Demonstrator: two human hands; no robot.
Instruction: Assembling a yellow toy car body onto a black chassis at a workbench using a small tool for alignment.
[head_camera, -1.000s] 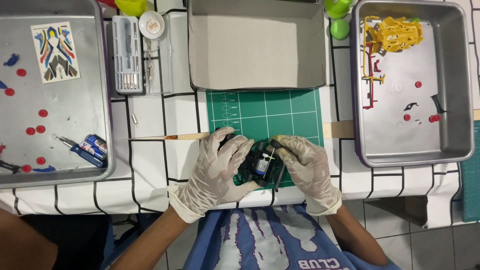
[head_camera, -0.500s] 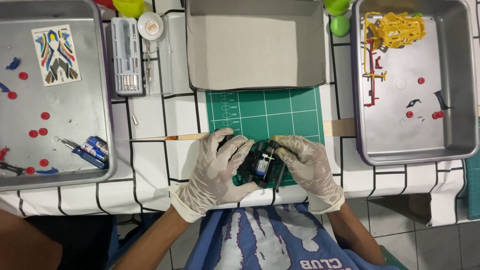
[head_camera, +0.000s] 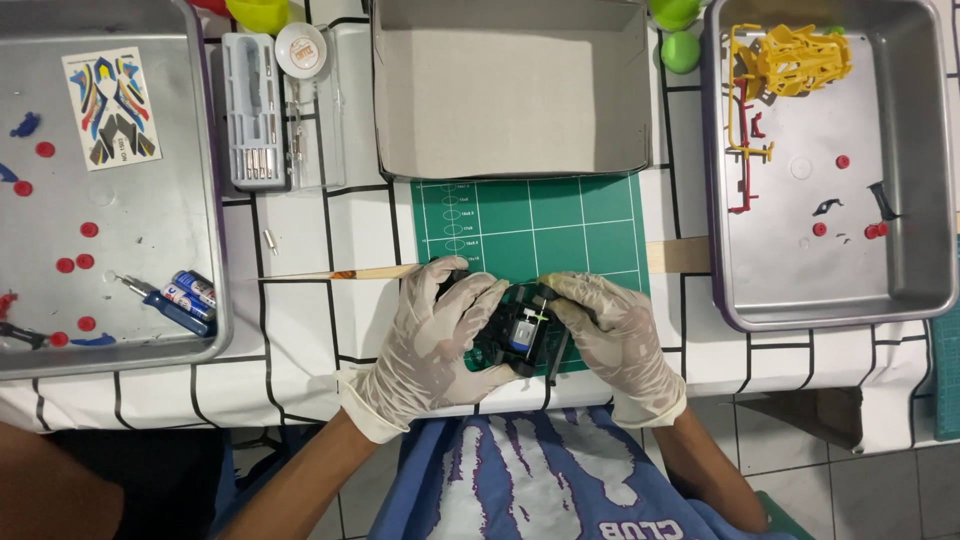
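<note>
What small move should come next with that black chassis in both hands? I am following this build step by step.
Probably press the silver motor down gently with a thumb. The left hand and right hand both grip the black chassis over the green mat, motor side up; whether it is fully seated cannot be told.

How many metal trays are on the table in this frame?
2. One metal tray sits at the left edge, the other metal tray at the right; both are partly cropped.
</note>
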